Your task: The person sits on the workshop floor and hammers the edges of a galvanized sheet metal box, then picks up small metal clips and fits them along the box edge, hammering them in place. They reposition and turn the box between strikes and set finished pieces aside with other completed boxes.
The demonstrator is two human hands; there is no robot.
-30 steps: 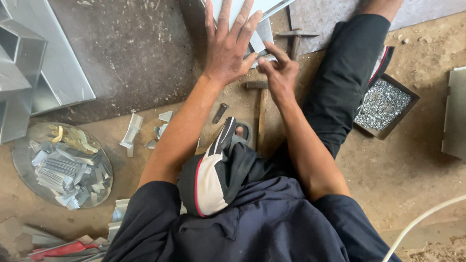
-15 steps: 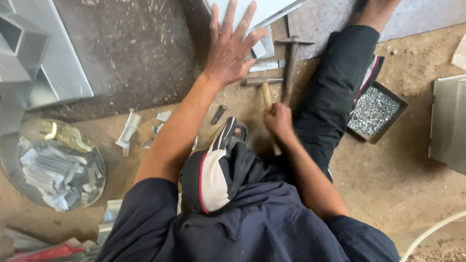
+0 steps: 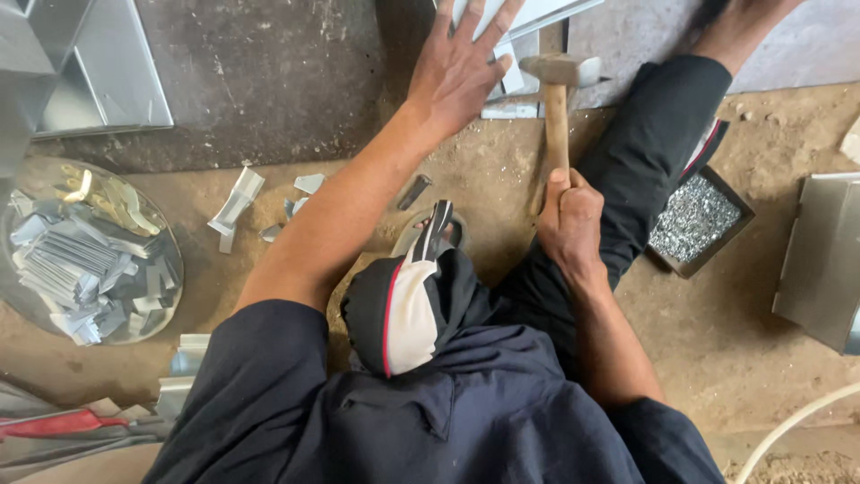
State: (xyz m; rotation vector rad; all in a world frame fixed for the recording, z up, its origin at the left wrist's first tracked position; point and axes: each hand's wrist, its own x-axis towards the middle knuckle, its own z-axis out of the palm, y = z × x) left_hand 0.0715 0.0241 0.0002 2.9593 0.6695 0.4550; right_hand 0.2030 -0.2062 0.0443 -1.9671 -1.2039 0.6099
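Head view looks straight down on a person sitting on a dirt floor (image 3: pixel 430 188), one leg stretched out to the right. The left hand (image 3: pixel 457 67) lies flat with fingers (image 3: pixel 502 18) spread wide, pressing down on a pale sheet-metal piece (image 3: pixel 528 18) that rests on a dark slab (image 3: pixel 269 72). It grips nothing; it only pins the sheet. The right hand (image 3: pixel 569 220) is wrapped tight around the lower end of a hammer (image 3: pixel 557 108) with a wooden handle, and the metal head sits just right of the left hand's fingertips, at the edge of the sheet. Whether the head touches the metal cannot be told.

Judging from this, the step in hand is hammering the sheet edge while the other hand holds it steady. The next blow would call for a short, well-aimed stroke on the metal beside the fingers, keeping them out of the hammer's path, with the sheet held from shifting.

Around the person: a round tray (image 3: pixel 166 296) of cut metal strips at the left, loose metal offcuts (image 3: pixel 235 202) on the floor, a small square box of rivets or screws (image 3: pixel 697 218) beside the outstretched leg, folded metal channel pieces (image 3: pixel 81 81) at top left, and a metal box (image 3: pixel 820 260) at the right edge.
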